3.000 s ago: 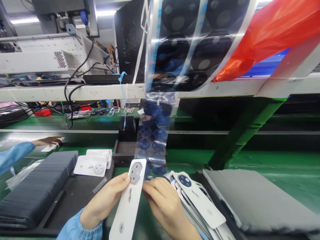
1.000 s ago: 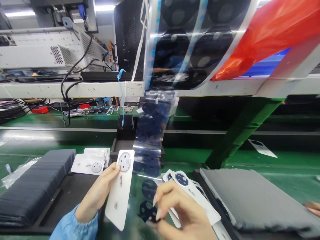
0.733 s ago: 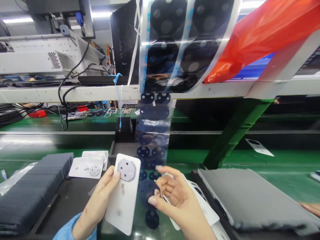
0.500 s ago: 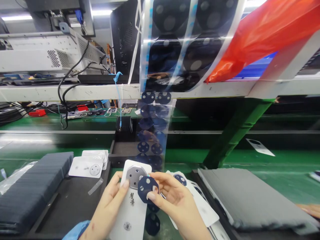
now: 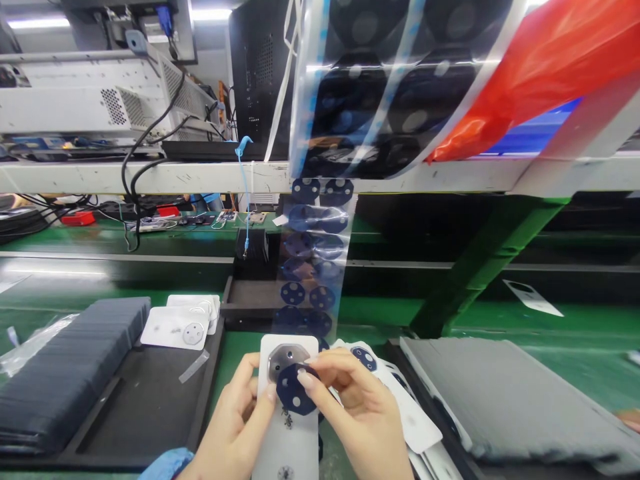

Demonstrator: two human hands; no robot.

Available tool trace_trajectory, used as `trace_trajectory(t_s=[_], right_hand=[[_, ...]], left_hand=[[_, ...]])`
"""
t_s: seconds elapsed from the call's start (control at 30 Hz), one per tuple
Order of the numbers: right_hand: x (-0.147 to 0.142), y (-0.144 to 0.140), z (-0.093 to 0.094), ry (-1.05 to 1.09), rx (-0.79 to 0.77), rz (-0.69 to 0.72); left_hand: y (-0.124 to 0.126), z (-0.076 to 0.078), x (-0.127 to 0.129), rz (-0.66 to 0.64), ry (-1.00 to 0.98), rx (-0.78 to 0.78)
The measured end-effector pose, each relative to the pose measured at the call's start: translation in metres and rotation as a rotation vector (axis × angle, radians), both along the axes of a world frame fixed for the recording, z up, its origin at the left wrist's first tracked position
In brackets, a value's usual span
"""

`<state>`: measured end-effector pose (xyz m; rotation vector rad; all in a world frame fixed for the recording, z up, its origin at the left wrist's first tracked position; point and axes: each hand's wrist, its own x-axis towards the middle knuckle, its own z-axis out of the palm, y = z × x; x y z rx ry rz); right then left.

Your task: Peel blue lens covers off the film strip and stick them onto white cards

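My left hand (image 5: 240, 427) grips a white phone back cover (image 5: 289, 433) upright at the bottom centre, thumb beside its round metal camera ring (image 5: 280, 356). My right hand (image 5: 360, 413) pinches a dark blue round sticker (image 5: 295, 390) with small holes and holds it over the lower edge of that ring. A clear film strip (image 5: 313, 260) carrying more dark blue stickers hangs from the shelf down to just behind the cover.
A fanned pile of covers with blue stickers (image 5: 395, 400) lies right of my hands. White covers (image 5: 177, 327) sit on a black tray (image 5: 140, 407) at left, beside stacked dark foam (image 5: 65, 373). A grey foam pad (image 5: 510, 400) lies right. A green conveyor (image 5: 550, 327) runs behind.
My right hand peeled a blue sticker off the hanging strip and brought it down onto the cover's camera ring. My left hand lowered the cover and turned it upright.
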<state>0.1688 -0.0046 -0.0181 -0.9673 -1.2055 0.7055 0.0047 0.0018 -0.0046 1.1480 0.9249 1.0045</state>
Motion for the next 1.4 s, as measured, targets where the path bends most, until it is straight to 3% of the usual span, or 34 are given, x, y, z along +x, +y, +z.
trace_trajectory(t_s=[0.13, 0.43, 0.77, 1.4], right_hand=[[-0.001, -0.002, 0.002, -0.029, 0.033, -0.053], [0.006, -0.003, 0.008, 0.003, -0.018, -0.008], [0.009, -0.005, 0.010, -0.009, -0.126, 0.035], [0.007, -0.003, 0.012, 0.002, -0.134, 0.041]], left_hand=[[-0.004, -0.003, -0.001, -0.028, 0.039, 0.066], [-0.005, -0.007, -0.007, -0.119, 0.221, 0.152], [-0.005, -0.004, -0.008, -0.153, 0.230, 0.155], [-0.006, -0.001, -0.009, -0.132, 0.339, 0.215]])
